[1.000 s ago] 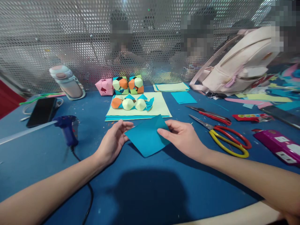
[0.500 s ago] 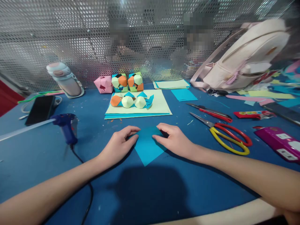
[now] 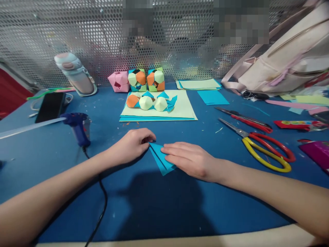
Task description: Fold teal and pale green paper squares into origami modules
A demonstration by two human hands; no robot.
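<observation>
A blue sheet of paper (image 3: pixel 163 161) lies on the table in front of me, its upper part folded down so that a lower corner shows beneath the fold. At the sheet's left tip, my left hand (image 3: pixel 133 144) is closed, thumb and fingers pinching the corner. My right hand (image 3: pixel 191 159) rests on the right part of the sheet with its fingers stretched out flat across the fold, hiding that side. Just beyond my hands, a stack of pale green and blue sheets (image 3: pixel 187 109) carries folded paper pieces (image 3: pixel 146 102) in orange, pale green and blue.
Behind the stack stand a pink paper ball (image 3: pixel 119 82) and two multicoloured ones. To the left are a blue glue gun (image 3: pixel 78 128), a phone (image 3: pixel 51 107) and a bottle (image 3: pixel 75 73). Scissors (image 3: pixel 269 154), a craft knife (image 3: pixel 246 120) and a backpack (image 3: pixel 282 65) are on the right.
The blue paper's upper part has been folded down over the lower part. My right hand has flattened onto the fold, while my left has closed at the left tip. The view has shifted slightly.
</observation>
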